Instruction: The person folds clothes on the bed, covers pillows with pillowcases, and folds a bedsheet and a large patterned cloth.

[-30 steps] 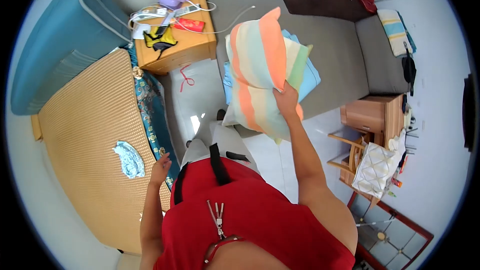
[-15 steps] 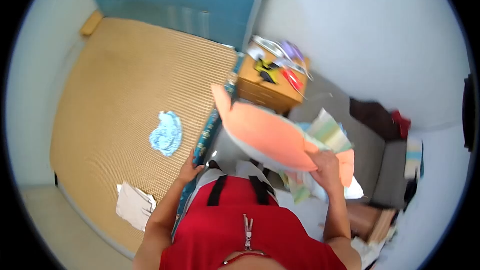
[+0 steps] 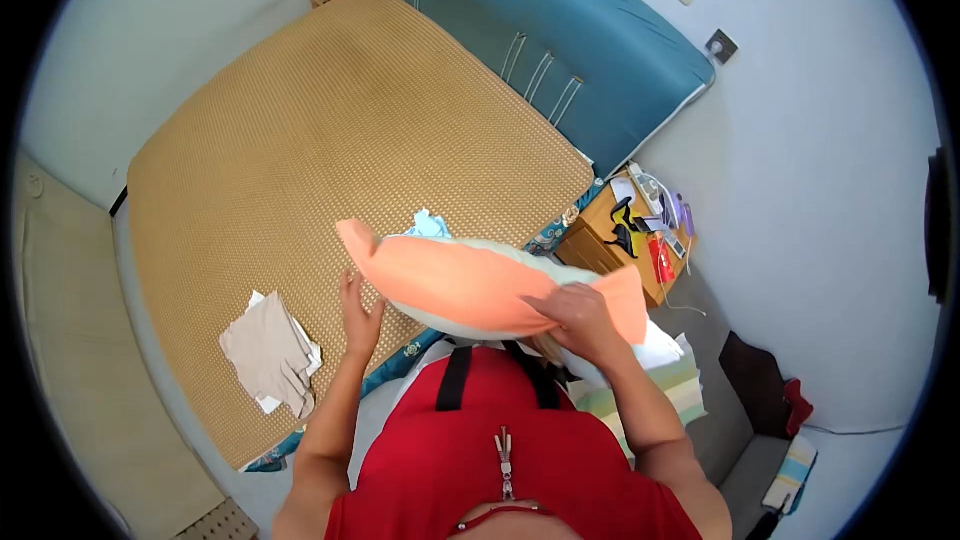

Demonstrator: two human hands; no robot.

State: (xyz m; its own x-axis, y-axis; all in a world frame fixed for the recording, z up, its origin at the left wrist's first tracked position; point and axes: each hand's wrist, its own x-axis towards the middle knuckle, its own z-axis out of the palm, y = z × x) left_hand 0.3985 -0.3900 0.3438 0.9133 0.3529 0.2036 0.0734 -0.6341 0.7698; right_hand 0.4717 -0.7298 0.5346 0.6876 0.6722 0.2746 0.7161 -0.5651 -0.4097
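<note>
An orange pillow (image 3: pixel 450 285) with a pale grey-green underside is held up in front of my body, above the bed edge. My right hand (image 3: pixel 580 320) grips it near its right end, fingers pressed into the fabric. My left hand (image 3: pixel 362 315) is beside the pillow's left end, fingers apart; whether it touches the cover I cannot tell. Part of a light blue cloth (image 3: pixel 430 224) shows on the bed behind the pillow. Below my right forearm hangs a green, yellow and white striped cloth (image 3: pixel 675 385), partly hidden; what supports it is unclear.
A woven mat (image 3: pixel 330 120) covers the bed, with a folded beige garment (image 3: pixel 268 345) near its left edge. The blue headboard (image 3: pixel 560 35) stands at the back. A wooden nightstand (image 3: pixel 590 245) carries a power strip, cables and a red item. A grey sofa (image 3: pixel 700 350) is at right.
My right hand has brought the pillow leftward, in front of me and over the bed edge. My left hand has lifted off the bed's side toward the pillow. The view has turned.
</note>
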